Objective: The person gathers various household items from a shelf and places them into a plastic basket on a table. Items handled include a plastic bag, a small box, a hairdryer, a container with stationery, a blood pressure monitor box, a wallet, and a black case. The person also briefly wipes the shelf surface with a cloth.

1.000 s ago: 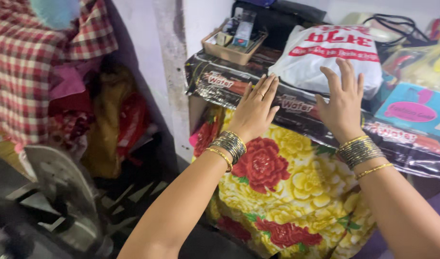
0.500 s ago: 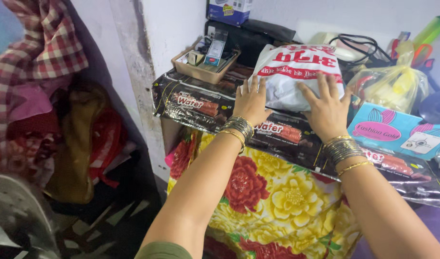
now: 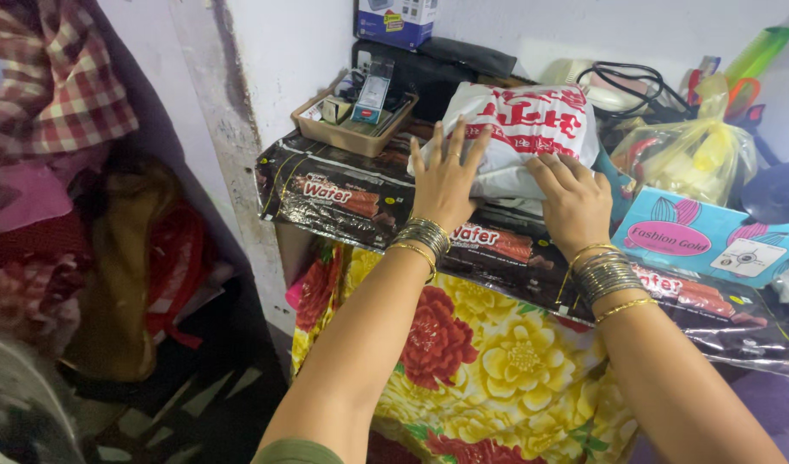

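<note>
1. Left hand (image 3: 446,182): fingers spread, palm flat against the left end of a white plastic bag with red print (image 3: 532,129). Ring on one finger, stack of metal bangles at the wrist.
2. Right hand (image 3: 573,199): fingers curled together over the bag's lower front edge, on its right half. Looks like a grip on the plastic; can't tell how tight. Bangles on this wrist too.
3. Bag: stuffed, lying on its side on a shelf top covered with a dark printed plastic sheet (image 3: 343,193). It sits mid-shelf, between both hands, near the front edge.
4. Behind the bag, left: shallow tan tray (image 3: 347,133) with small items, touching the white wall (image 3: 300,47). A black case (image 3: 437,69) sits behind the tray, with a blue-and-white box (image 3: 396,19) on top.
5. Right of the bag: yellow translucent bag (image 3: 700,159), knotted on top, just beside it. Black cable (image 3: 635,82) lies coiled behind.
6. Front right: light blue carton with a pink oval (image 3: 704,241), lying flat on the sheet, near the right hand, not touching.
7. Below the shelf edge: floral cloth, yellow and red flowers (image 3: 480,361), hangs down the front under both forearms.
8. Far left: red-and-white checked cloth (image 3: 59,86) hangs above a pile of mixed clothes (image 3: 128,258).
</note>
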